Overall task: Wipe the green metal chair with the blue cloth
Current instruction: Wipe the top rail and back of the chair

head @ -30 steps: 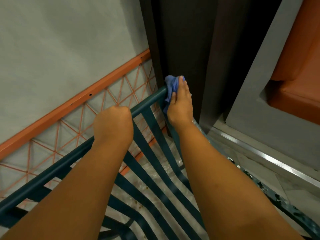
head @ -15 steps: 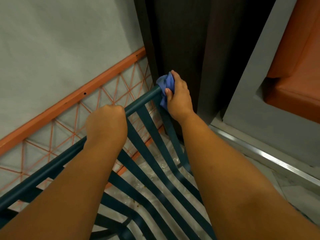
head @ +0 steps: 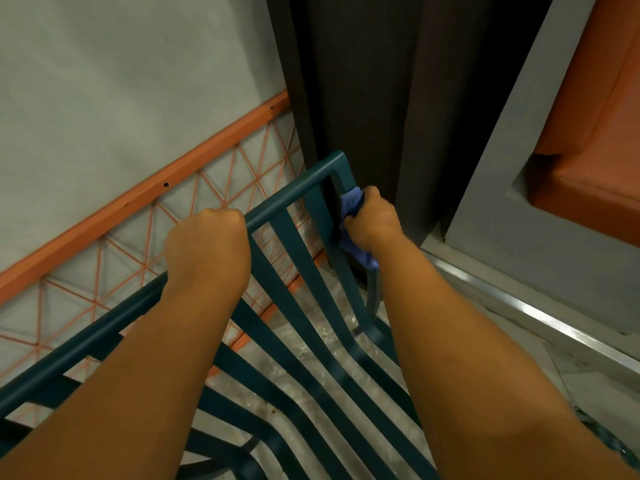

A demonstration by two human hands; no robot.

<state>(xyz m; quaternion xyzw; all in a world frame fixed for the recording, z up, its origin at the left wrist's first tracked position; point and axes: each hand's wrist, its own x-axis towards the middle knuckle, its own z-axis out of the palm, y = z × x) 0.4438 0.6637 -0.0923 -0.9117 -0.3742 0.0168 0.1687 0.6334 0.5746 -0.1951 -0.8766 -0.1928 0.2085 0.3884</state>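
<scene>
Your right hand [head: 372, 220] clutches the cloth [head: 351, 211] around the chair's [head: 304, 271] side post at frame centre, while your left hand [head: 207, 247] clenches the top rail. The cloth's loose tail could snag between the slats, or the chair could scrape the dark panel [head: 363, 98] just beside it if you drag hard. Teal-green slatted metal fills the lower frame, its paint looking smooth and intact.
</scene>
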